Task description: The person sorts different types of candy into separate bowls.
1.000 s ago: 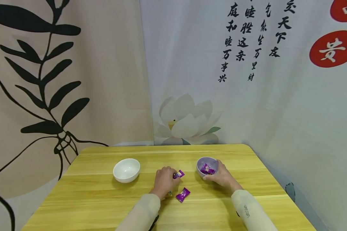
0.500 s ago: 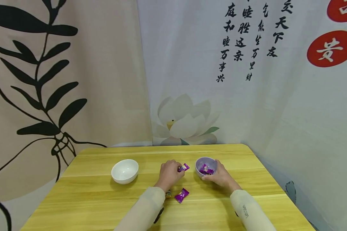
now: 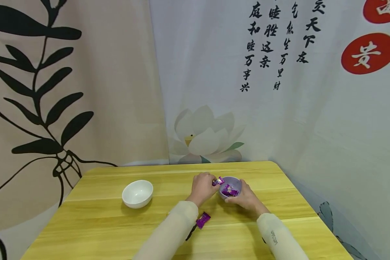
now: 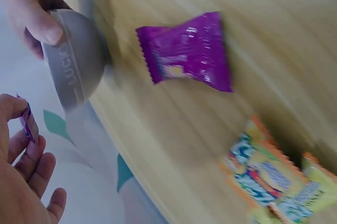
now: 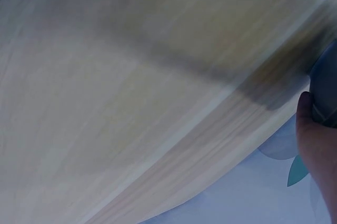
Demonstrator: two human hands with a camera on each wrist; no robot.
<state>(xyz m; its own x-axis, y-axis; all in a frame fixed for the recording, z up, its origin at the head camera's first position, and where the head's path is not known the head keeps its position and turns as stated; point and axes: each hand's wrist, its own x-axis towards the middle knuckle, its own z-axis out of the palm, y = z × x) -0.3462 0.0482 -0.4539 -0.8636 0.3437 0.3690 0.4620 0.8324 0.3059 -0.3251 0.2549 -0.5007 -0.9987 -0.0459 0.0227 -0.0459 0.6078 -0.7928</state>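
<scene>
A purple-wrapped candy [image 3: 219, 181] is pinched between the thumb and fingers of my left hand [image 3: 203, 188], at the left rim of the purple bowl. My right hand [image 3: 248, 199] grips that bowl [image 4: 79, 58] by its right side, thumb toward the near side. Purple candies [image 3: 230, 190] lie inside the bowl. Another purple candy [image 4: 187, 53] rests on the table, beside my left sleeve in the head view. Yellow-orange candies [image 4: 268, 174] appear in the left wrist view; in the head view the left arm hides them. Only a dark edge of the bowl [image 5: 325, 84] shows in the right wrist view.
A white bowl [image 3: 137, 194] stands on the left part of the wooden table [image 3: 100, 231]. Behind the table's far edge hangs a printed cloth [image 3: 208, 72] with a lotus, a dark plant and writing.
Carrying the candy, my left hand has moved right and away from me, from the middle of the table to the purple bowl's rim. My right hand keeps its hold on the bowl.
</scene>
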